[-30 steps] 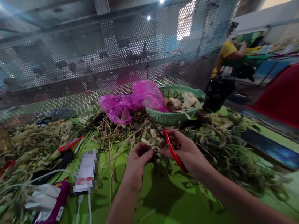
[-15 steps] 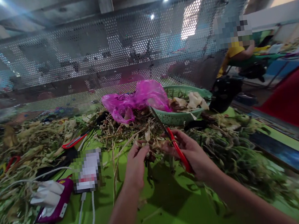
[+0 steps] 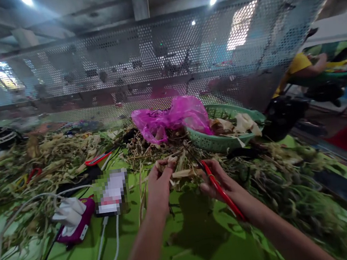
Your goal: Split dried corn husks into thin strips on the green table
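The left hand [image 3: 159, 186] and right hand [image 3: 214, 182] are held together above the green worktop [image 3: 189, 251], nearer than a green basket [image 3: 226, 142] and pink bag [image 3: 174, 115]. Red-handled scissors [image 3: 222, 191] are gripped in the closed right hand; a dry stalk [image 3: 183, 173] is pinched by the left.

Our tabletop [image 3: 195, 246] is covered in bright green, and we see it bare only in the stretch nearest us. Across the far half runs a long heap of dried stalks [image 3: 51, 152], with red-handled scissors [image 3: 99, 158] lying among them. A green basket [image 3: 226, 140] stands at the back, a pink plastic bag [image 3: 175, 117] slumped against its left rim. On our left lies a magenta power bank [image 3: 89, 207] bearing white plugs [image 3: 67, 212]; on our right spread green leafy stems [image 3: 292, 186].
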`<state>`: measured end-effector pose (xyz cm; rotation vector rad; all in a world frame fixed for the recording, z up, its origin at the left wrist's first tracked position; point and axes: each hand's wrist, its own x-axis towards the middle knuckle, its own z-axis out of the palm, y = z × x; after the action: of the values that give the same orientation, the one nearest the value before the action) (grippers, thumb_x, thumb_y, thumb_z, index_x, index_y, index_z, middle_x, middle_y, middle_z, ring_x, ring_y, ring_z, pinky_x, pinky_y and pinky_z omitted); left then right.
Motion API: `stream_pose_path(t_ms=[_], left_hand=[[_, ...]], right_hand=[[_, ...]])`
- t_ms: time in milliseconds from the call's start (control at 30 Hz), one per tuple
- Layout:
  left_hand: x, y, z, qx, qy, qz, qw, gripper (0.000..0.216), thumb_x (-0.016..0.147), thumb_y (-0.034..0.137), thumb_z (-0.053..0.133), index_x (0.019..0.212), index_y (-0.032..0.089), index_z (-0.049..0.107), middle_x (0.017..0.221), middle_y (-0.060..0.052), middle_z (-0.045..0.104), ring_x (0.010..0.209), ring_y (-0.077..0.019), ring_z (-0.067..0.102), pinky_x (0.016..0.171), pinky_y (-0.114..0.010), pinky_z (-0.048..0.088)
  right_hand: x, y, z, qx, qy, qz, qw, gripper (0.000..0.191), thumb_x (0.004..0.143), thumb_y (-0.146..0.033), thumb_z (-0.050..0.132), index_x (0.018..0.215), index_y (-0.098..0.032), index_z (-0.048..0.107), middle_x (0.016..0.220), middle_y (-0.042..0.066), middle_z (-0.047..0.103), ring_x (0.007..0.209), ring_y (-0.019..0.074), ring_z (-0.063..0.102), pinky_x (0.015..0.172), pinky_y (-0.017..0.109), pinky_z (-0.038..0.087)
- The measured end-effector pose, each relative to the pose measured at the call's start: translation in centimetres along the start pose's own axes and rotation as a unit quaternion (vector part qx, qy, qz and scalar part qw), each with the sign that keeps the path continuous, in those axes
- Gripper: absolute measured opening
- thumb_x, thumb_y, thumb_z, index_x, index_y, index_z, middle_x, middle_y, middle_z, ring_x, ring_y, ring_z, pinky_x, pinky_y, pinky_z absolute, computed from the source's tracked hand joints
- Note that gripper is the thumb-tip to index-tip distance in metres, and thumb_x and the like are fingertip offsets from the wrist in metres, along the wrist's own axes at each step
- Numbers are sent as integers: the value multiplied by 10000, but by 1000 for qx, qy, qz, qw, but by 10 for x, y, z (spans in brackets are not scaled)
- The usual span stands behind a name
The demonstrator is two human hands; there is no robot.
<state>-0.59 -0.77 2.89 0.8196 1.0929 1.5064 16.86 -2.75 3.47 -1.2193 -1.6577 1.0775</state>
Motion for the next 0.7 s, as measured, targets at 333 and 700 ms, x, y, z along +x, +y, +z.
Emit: stream_pose_path(t_ms=[333,700], left_hand=[[1,8,-3,-43,15,-8,999,220,664,333,692,803,185,608,631,49,558,516,-66,432,502,-189,317],[1,0,-7,11,-83,-11,996,143,708,309,662,741,174,631,599,45,508,561,-81,416,533,-204,286]], right_hand=[[4,-3,-5,-114,-94,16,989,525,733,-451,681,1173,-233,496,983,28,630,934,256,583,826,347,458],[6,-2,-3,-140,-72,-15,987,377,752,-338,643,1104,-219,584,860,2,645,873,231,595,773,294,458]])
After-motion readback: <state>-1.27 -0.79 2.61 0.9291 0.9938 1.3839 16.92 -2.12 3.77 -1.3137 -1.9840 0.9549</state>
